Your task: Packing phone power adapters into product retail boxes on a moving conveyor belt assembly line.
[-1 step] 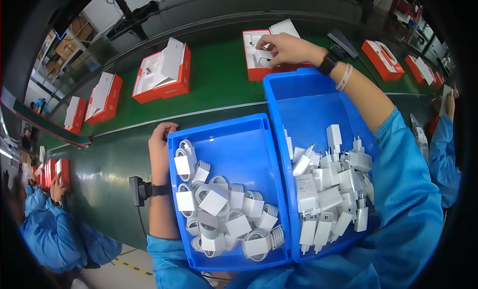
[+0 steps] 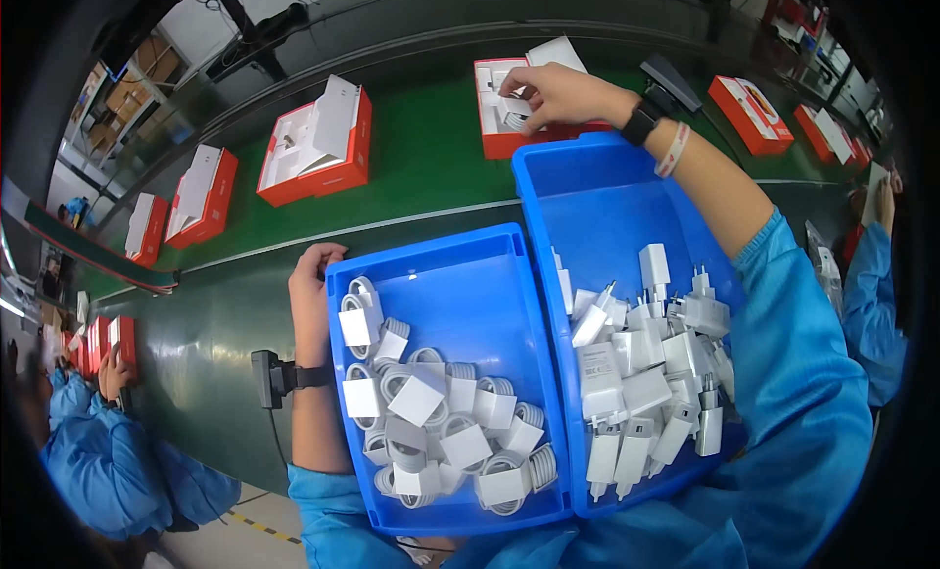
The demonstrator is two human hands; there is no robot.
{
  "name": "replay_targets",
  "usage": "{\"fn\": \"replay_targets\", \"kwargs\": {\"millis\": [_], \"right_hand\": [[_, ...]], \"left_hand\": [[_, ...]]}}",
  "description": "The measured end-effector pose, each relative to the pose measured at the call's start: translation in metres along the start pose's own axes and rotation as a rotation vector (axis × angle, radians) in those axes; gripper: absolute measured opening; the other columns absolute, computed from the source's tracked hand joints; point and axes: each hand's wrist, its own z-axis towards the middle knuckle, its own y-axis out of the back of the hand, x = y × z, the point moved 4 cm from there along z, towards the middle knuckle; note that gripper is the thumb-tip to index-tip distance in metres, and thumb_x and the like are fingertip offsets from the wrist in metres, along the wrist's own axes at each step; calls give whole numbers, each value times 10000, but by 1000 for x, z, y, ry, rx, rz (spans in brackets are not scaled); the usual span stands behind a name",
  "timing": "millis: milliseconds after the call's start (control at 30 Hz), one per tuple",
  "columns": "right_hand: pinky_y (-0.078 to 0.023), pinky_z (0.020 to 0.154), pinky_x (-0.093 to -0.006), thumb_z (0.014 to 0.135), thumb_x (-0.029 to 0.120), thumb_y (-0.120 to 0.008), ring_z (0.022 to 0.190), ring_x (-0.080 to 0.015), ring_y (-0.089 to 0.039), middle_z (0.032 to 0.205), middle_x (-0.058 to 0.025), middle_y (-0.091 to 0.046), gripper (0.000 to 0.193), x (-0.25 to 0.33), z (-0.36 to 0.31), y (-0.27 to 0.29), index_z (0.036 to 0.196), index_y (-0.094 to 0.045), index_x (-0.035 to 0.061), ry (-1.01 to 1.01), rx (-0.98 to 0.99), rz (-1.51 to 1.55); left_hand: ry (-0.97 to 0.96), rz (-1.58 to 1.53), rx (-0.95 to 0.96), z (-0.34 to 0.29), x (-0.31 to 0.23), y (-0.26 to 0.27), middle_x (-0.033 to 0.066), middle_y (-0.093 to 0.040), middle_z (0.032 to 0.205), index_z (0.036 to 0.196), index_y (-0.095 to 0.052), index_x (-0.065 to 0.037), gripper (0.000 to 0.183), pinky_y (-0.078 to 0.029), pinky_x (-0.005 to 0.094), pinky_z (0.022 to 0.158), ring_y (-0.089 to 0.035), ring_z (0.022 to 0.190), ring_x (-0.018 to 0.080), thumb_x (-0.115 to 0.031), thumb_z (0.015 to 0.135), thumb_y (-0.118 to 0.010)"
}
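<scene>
My right hand reaches into an open red box on the far green belt. Its fingers are closed on a coiled white cable with a white paper wrap, inside the box. Along the outer left side of a blue bin lies my left forearm. My left hand curls round the bin's far left corner, its fingertips partly hidden. Coiled cables in white wraps fill the near part of this bin. A second blue bin, on the right, contains several white plug chargers.
More open red boxes stand along the green belt to the left, and others to the right. A black device sits beyond my right wrist. Co-workers in blue sleeves are at both sides.
</scene>
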Motion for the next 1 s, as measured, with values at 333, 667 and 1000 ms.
{"fn": "replay_targets", "kwargs": {"millis": [333,667,1000], "right_hand": [[-528,804,-352,832,317,-753,922,-251,-685,1008,-136,-717,371,-20,-5,-1,1060,-706,29,-159,140,66],[-535,765,-369,745,48,-750,900,-275,-679,981,-135,-707,304,-40,-2,-12,1040,-686,7,-280,110,-83],[-546,729,-388,757,28,-696,875,-305,-695,961,-177,-700,265,-21,-9,-6,1020,-683,-3,-334,134,-302]], "left_hand": [[-40,37,15,1,-2,-2,3,-594,775,985,-659,4,177,-413,232,622,-509,717,73,-169,964,-626],[-14,22,41,1,1,-2,18,-619,820,992,-646,7,147,-437,242,676,-527,763,88,-134,964,-616],[-5,33,48,-1,2,-3,17,-622,830,992,-647,5,136,-441,243,696,-530,782,87,-124,956,-622]]}}
